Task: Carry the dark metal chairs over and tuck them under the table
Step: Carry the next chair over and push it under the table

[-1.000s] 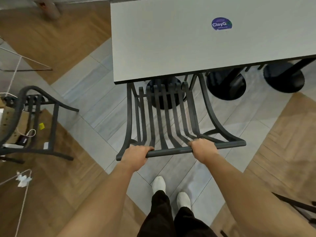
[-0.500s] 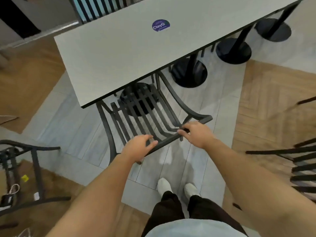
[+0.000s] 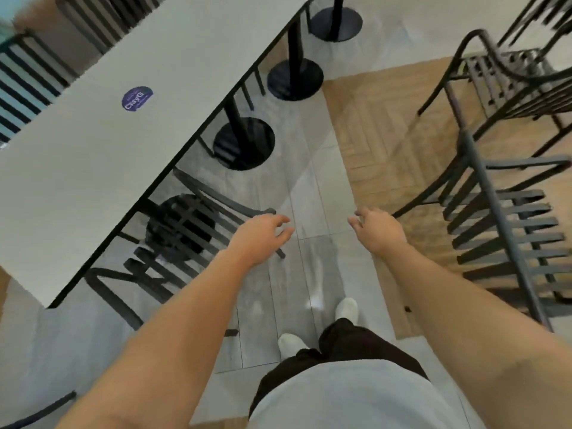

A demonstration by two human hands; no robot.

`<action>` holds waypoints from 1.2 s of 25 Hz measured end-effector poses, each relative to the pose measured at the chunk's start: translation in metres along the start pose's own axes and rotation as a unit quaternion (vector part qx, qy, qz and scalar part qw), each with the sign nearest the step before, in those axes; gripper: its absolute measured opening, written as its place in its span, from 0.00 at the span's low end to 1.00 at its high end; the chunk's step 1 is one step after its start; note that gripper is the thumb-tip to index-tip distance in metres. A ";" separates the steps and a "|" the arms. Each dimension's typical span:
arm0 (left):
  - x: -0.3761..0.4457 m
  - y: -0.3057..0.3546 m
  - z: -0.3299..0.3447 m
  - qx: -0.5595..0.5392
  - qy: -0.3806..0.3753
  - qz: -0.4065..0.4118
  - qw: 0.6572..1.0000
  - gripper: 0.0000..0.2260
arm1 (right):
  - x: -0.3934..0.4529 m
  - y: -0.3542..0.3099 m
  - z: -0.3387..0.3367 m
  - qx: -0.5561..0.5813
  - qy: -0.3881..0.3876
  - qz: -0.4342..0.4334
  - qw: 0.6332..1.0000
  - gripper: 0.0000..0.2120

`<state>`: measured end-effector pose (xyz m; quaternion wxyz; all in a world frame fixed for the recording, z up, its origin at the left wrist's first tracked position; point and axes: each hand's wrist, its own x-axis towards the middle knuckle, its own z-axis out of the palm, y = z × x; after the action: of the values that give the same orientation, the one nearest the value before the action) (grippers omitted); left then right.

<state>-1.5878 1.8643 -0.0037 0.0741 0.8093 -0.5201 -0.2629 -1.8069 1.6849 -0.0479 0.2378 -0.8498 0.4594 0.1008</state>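
Note:
A dark metal slatted chair (image 3: 182, 233) stands partly tucked under the grey table (image 3: 102, 144), its backrest sticking out at the near edge. My left hand (image 3: 263, 233) hovers just right of that backrest, fingers relaxed, holding nothing. My right hand (image 3: 376, 229) is out over the floor, fingers loose and empty. A second dark slatted chair (image 3: 501, 230) stands to the right on the wooden floor, close to my right hand. A third dark chair (image 3: 510, 75) stands behind it at the upper right.
Round black table bases (image 3: 244, 144) (image 3: 294, 78) (image 3: 335, 23) stand in a row under the table's edge. A purple sticker (image 3: 137, 98) lies on the tabletop. More slatted chairs (image 3: 28, 75) show beyond the table at the upper left. My feet (image 3: 346, 309) stand on grey tiles.
Both hands have let go of the tucked chair's backrest and come away. My view has turned to the right, bringing the chairs on the wooden floor into sight.

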 end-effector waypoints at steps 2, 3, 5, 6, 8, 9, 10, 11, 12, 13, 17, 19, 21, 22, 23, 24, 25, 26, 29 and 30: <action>0.034 0.049 0.004 0.024 -0.042 0.048 0.998 0.22 | -0.005 0.046 -0.021 0.013 0.019 0.054 0.998 0.21; 0.049 0.073 0.008 0.037 -0.065 0.074 0.994 0.22 | -0.007 0.070 -0.027 0.020 0.032 0.085 0.996 0.21; 0.077 0.117 0.012 0.056 -0.084 0.124 0.987 0.22 | -0.015 0.107 -0.038 0.025 0.056 0.133 0.989 0.20; 0.089 0.134 0.014 0.063 -0.085 0.144 0.984 0.22 | -0.015 0.122 -0.044 0.029 0.065 0.143 0.987 0.20; 0.116 0.170 0.024 0.074 -0.097 0.180 0.976 0.22 | -0.019 0.153 -0.059 0.045 0.074 0.171 0.982 0.20; 0.127 0.188 0.029 0.083 -0.109 0.195 0.971 0.22 | -0.023 0.168 -0.064 0.052 0.078 0.188 0.978 0.20; 0.138 0.205 0.033 0.094 -0.121 0.214 0.965 0.22 | -0.027 0.183 -0.067 0.060 0.085 0.207 0.973 0.20; 0.150 0.222 0.036 0.105 -0.130 0.236 0.957 0.22 | -0.031 0.196 -0.070 0.066 0.098 0.229 0.966 0.20; 0.163 0.239 0.038 0.117 -0.137 0.262 0.948 0.22 | -0.035 0.208 -0.073 0.069 0.110 0.248 0.960 0.20; 0.176 0.254 0.039 0.128 -0.144 0.284 0.939 0.22 | -0.038 0.217 -0.076 0.071 0.119 0.262 0.955 0.20; 0.229 0.317 0.049 0.168 -0.186 0.369 0.895 0.20 | -0.049 0.250 -0.082 0.105 0.134 0.322 0.931 0.18; 0.252 0.345 0.054 0.180 -0.202 0.415 0.869 0.20 | -0.056 0.262 -0.082 0.123 0.127 0.364 0.915 0.18; 0.273 0.369 0.059 0.193 -0.227 0.448 0.843 0.20 | -0.060 0.270 -0.081 0.146 0.115 0.401 0.897 0.20; 0.283 0.377 0.063 0.203 -0.241 0.457 0.832 0.20 | -0.063 0.272 -0.079 0.158 0.103 0.416 0.890 0.22; 0.293 0.387 0.067 0.214 -0.255 0.470 0.818 0.20 | -0.065 0.275 -0.078 0.175 0.093 0.433 0.879 0.24; 0.303 0.397 0.071 0.223 -0.266 0.480 0.806 0.20 | -0.068 0.278 -0.077 0.192 0.084 0.450 0.868 0.26; 0.312 0.407 0.074 0.226 -0.272 0.487 0.798 0.21 | -0.070 0.280 -0.075 0.207 0.076 0.462 0.859 0.27; 0.319 0.416 0.077 0.228 -0.277 0.493 0.793 0.21 | -0.072 0.282 -0.072 0.219 0.070 0.472 0.851 0.28; 0.338 0.441 0.086 0.238 -0.295 0.501 0.778 0.24 | -0.073 0.289 -0.066 0.248 0.068 0.497 0.829 0.30; 0.343 0.445 0.090 0.247 -0.299 0.503 0.772 0.25 | -0.072 0.291 -0.065 0.259 0.066 0.503 0.822 0.30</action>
<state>-1.8801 1.3767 -0.0242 -0.1660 0.3031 -0.8958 -0.2794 -2.0914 1.5698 -0.0542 0.3350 -0.4124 0.8468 0.0272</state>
